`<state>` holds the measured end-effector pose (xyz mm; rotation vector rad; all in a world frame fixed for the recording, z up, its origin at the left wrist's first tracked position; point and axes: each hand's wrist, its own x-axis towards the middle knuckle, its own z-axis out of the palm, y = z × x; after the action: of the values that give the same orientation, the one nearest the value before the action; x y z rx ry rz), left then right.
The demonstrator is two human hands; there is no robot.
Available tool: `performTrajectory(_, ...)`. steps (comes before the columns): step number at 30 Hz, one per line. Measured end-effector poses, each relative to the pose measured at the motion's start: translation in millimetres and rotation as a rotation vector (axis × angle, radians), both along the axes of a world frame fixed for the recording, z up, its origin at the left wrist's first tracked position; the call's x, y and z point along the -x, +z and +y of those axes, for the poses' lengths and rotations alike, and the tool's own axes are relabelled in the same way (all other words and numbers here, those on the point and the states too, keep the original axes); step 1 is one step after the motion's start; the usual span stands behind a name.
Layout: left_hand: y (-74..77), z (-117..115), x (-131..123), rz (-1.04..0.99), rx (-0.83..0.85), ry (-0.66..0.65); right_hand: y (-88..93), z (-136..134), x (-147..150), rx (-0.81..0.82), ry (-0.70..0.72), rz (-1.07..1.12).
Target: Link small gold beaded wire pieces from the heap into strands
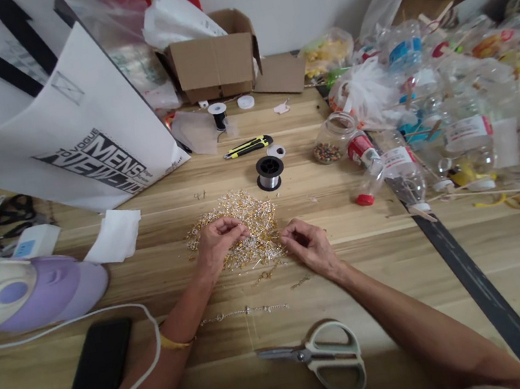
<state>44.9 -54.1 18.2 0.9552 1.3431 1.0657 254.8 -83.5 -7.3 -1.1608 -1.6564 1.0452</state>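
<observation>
Head view, left hand (218,242): pinched on pins (251,217)
right hand (306,247): curled beside them, hold unclear
pins: likely light, slippery; best pinched singly

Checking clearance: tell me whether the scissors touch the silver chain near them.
Apart. The head view shows a clear gap between the scissors and the silver chain.

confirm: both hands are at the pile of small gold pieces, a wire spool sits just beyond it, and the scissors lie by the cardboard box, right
No: the head view shows the scissors lying close to the person, far from the cardboard box. The left hand and right hand are at the pile, wire spool just beyond.
</observation>
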Motion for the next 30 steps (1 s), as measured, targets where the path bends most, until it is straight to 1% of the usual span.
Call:
performTrajectory(4,-0.2,0.2,2.3,0.137,-0.116,-0.048,0.0,0.0,-0.2,0.005,0.006,0.012)
performTrajectory(7,-2.9,-1.2,4.9,0.201,-0.153,-0.079,-0.2,0.1,-0.3,-0.004,0.005,0.013)
performTrajectory(12,-8.8,-2.5,8.0,0.297,-0.132,-0.065,-0.2,0.3,0.0,-0.009,-0.001,-0.002)
performTrajectory(18,-4.7,-3.7,6.8,0.483,-0.294,-0.046,0.3,0.3,0.1,0.011,0.007,0.01)
performTrajectory(23,-1.3,-4.0,6.9,0.489,-0.263,-0.045,2.3,0.6,0.0,0.0,0.007,-0.003)
performTrajectory(30,-3.4,-3.7,10.2,0.449,-0.256,-0.061,2.0,0.4,0.4,0.01,0.007,-0.004)
